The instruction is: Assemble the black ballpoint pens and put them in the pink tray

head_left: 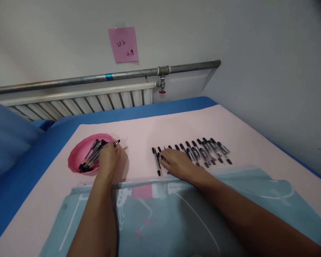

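Observation:
My left hand [110,157] is closed on a black-capped pen [117,143] at the right rim of a pink bowl [74,154]. Inside that bowl lies a heap of similar pens [94,154], clear-barrelled with black ends. My right hand [176,161] is at the left part of a row of pens [203,151] on the pink sheet; its fingers are bent together among the pens, and what they grip is hidden. Just left of those fingers, a single pen [156,161] lies apart, roughly pointing away from me.
A pink sheet [149,130] covers a blue surface [139,115]. Nearest me spreads a blue-green patterned cloth [155,221]. Behind stand a white radiator [96,103], a metal pipe [80,81] and a red-handled valve [162,92]. A pink note [123,44] is on the wall.

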Demonstrator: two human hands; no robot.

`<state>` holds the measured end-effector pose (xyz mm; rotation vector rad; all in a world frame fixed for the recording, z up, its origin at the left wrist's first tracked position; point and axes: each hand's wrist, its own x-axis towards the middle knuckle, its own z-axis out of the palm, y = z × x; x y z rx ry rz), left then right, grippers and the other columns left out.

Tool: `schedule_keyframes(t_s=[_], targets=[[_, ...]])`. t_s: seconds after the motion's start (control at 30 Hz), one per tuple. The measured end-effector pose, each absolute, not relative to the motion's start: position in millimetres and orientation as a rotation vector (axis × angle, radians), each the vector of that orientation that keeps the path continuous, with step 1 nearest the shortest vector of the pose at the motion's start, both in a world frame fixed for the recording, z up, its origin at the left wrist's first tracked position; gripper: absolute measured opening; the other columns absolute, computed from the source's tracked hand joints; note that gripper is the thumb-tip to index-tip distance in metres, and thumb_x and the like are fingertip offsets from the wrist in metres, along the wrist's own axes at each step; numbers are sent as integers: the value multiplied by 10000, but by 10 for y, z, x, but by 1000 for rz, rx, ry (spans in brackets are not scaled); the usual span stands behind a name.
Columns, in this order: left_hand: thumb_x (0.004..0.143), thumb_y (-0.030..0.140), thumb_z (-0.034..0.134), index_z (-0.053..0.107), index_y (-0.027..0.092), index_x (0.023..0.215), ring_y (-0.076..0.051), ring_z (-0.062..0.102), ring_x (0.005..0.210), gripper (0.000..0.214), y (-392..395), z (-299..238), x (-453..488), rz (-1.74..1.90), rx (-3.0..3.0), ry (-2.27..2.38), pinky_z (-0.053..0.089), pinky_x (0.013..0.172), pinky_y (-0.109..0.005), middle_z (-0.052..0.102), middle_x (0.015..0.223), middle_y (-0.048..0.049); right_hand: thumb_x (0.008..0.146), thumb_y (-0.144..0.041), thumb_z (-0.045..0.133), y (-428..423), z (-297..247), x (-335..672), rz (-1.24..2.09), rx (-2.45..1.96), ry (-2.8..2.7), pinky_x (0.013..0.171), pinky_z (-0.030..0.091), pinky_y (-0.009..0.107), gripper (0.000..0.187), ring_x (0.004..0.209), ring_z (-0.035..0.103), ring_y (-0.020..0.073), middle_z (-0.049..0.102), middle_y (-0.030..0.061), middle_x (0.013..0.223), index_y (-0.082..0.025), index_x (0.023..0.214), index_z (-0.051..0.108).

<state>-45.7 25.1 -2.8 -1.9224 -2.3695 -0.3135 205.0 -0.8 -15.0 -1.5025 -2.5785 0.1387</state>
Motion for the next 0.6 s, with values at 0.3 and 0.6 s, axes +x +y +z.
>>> schedule_keyframes(t_s=[0.3, 0.6], targets=[[823, 267, 396, 572, 101, 998, -268, 617, 861, 298, 255, -27, -456, -290, -1918, -2383, 444, 699, -313, 656, 937, -150, 860, -222, 430, -14, -145, 2052, 123, -1503, -2580, 611, 274, 249, 140, 746, 530, 152, 600, 54, 821, -157, 823, 549], [824, 269, 401, 572, 105, 1005, -268, 616, 873, 299, 266, -47, -470, -290, -1915, -2385, 445, 711, -317, 655, 944, -149, 855, -226, 443, -9, -149, 2044, 133, -1515, -2578, 616, 285, 251, 136, 764, 540, 159, 604, 55, 829, -156, 838, 559]])
